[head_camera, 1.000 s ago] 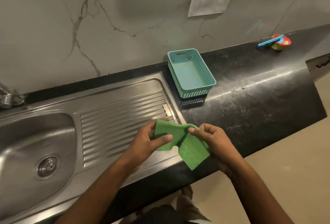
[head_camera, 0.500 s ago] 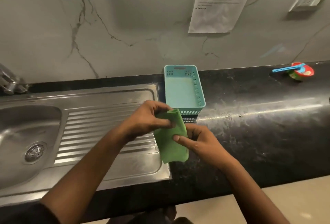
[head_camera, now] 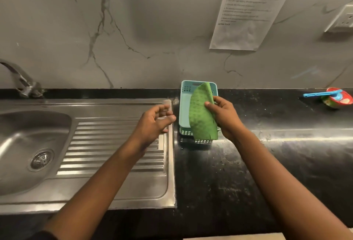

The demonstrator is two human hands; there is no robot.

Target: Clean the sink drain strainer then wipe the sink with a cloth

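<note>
At the front edge of the bench (head_camera: 219, 186), both forearms reach in. On the left sits the sink (head_camera: 13, 144), its drain strainer (head_camera: 42, 160) seated in the bowl, well apart from both hands, w/ the ribbed drainboard (head_camera: 114, 153) between.

The left hand (head_camera: 152, 123) hovers over the drainboard's right edge, fingers (head_camera: 168, 114) loosely curled, holding nothing. The right hand (head_camera: 223, 117) pinches the green cloth (head_camera: 200, 121) by its right edge, thumb in front, other fingers behind. The cloth hangs over the teal basket (head_camera: 183, 106); can't tell if it touches the rim.

Judged from this, the cloth is light, soft and floppy. An edge pinch carries it fine, but wiping prob. wants it folded under a flat palm. The strainer looks like rigid thin steel, likely slick if wet. Its centre is the likely hold, but detail is too small to tell.

Farther back are the tap (head_camera: 21, 81) and a paper sheet (head_camera: 250, 10) on the wall.
</note>
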